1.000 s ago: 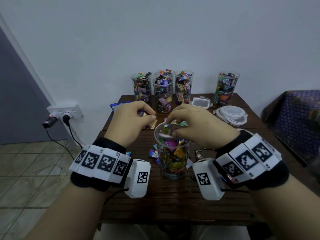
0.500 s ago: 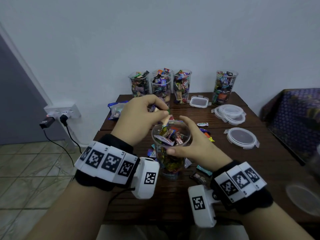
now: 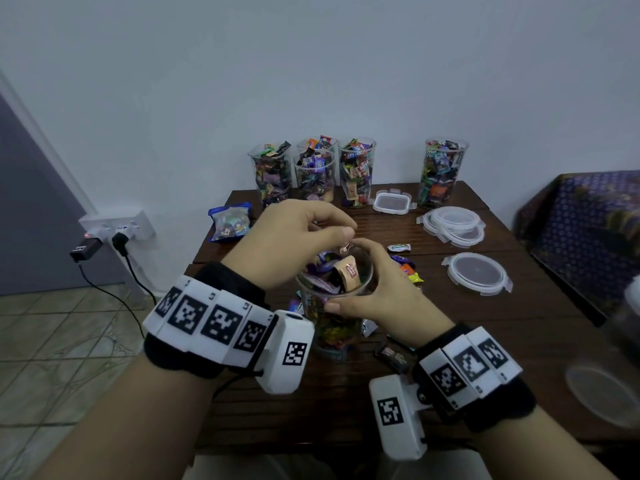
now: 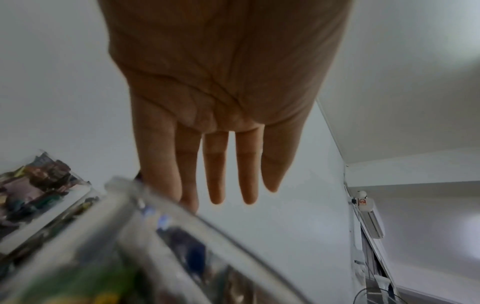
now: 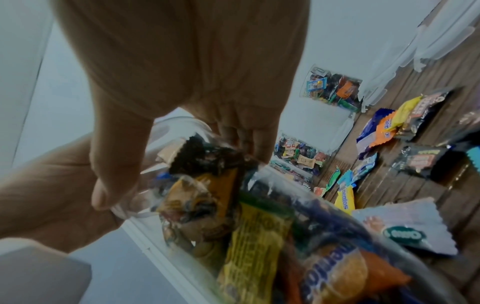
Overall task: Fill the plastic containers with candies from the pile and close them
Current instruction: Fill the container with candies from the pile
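1. While the right hand (image 3: 377,296) curls round the rim of the clear container (image 3: 334,306) standing on the wooden table (image 3: 519,327), the head view shows the left hand (image 3: 291,240) above its mouth, thumb and forefinger pinching a small candy (image 3: 344,250). Wrapped candies fill the container almost to the rim. Loose candies (image 3: 405,268) lie just right of it. Five filled containers (image 3: 356,173) stand at the far edge by the wall, and round lids (image 3: 476,273) lie to the right.
2. Seen from the left wrist, the left hand (image 4: 221,102) has three fingers (image 4: 215,168) stretched straight over the blurred container (image 4: 155,246); the pinch itself is hidden.
3. Seen from the right wrist, the right hand (image 5: 182,82) wraps thumb and fingers round the container (image 5: 233,226) near its rim, with loose candies (image 5: 389,131) on the table (image 5: 415,195) beyond.
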`<control>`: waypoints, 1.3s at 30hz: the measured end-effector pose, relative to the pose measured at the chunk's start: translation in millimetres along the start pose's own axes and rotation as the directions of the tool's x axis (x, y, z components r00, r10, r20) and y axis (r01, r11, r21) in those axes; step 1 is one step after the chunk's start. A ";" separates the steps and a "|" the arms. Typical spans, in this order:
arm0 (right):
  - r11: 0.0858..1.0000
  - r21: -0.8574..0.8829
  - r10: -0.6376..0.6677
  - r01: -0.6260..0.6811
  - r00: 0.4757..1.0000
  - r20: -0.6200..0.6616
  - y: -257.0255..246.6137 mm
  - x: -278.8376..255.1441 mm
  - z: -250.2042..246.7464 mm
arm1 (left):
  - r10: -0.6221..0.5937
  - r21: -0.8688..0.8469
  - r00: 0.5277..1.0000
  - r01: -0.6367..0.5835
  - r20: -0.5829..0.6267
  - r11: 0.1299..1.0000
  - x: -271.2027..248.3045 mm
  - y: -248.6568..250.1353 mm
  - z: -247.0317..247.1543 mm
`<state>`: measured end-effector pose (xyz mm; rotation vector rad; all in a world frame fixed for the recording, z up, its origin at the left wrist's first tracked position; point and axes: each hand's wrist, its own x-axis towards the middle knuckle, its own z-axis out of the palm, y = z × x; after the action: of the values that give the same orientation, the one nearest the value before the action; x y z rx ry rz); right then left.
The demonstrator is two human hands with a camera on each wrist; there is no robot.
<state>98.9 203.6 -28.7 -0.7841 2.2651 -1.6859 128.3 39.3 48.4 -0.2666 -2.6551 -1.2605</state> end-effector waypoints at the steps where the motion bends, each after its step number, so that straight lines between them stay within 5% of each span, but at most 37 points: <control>1: 1.000 -0.010 0.010 -0.010 1.000 0.001 -0.2 0.1 -0.3 | 0.000 0.031 0.999 0.002 -0.042 1.000 0.5 -0.8 -2.2; 4: 1.000 -0.019 0.015 -0.015 1.000 0.003 -0.4 -0.5 0.0 | -0.003 0.160 0.995 0.019 -0.103 0.987 0.0 -0.1 -4.1; 11: 1.000 0.019 -0.012 0.012 1.000 0.001 -2.0 -0.6 0.8 | 0.017 0.245 0.993 -0.046 0.117 0.968 -3.1 7.7 17.5; 13: 1.000 0.016 -0.004 0.004 1.000 0.008 -1.9 -1.0 0.7 | 0.028 0.120 0.998 -0.035 0.055 0.992 -3.3 8.5 14.7; 15: 1.000 -0.015 0.020 -0.020 1.000 0.008 -2.1 -0.8 -0.2 | 0.042 0.027 0.991 -0.039 -0.131 0.999 -2.5 7.7 6.4; 18: 0.999 -0.030 0.042 -0.042 0.999 0.021 -3.9 -1.2 -2.1 | 0.020 0.124 0.965 0.013 -0.260 0.992 -1.7 6.4 -4.5; 22: 0.998 -0.040 0.043 -0.042 0.999 0.021 -5.1 -2.1 -1.8 | -0.005 0.467 1.000 -0.001 0.013 0.884 -6.5 8.0 3.3; 27: 0.999 -0.021 0.033 -0.032 0.999 0.037 -5.0 -2.2 -4.3 | 0.024 0.606 0.985 -0.125 0.171 0.786 -6.9 10.3 19.0; 30: 0.998 0.065 0.018 -0.022 0.998 0.055 -3.0 -5.1 -5.7 | 0.098 0.479 0.991 -0.131 0.095 0.868 -11.8 4.3 18.6; 33: 0.977 0.212 0.032 -0.034 0.999 0.012 4.9 -7.0 -8.2 | 0.197 0.315 0.974 -0.154 -0.109 0.936 -20.2 -4.0 18.4; 36: 0.994 0.012 0.111 -0.110 0.983 -0.143 19.7 -3.8 -12.5 | 0.185 0.238 0.945 -0.121 -0.269 0.964 -27.3 -15.5 20.0; 39: 0.949 -0.240 0.153 -0.204 0.965 -0.215 37.8 2.5 -18.0 | 0.088 0.152 0.955 -0.046 -0.285 0.987 -34.5 -23.3 22.7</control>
<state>77.5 224.8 -57.9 -0.4575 2.6397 -1.4576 153.9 39.7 8.4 -0.1364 -2.4457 -0.9955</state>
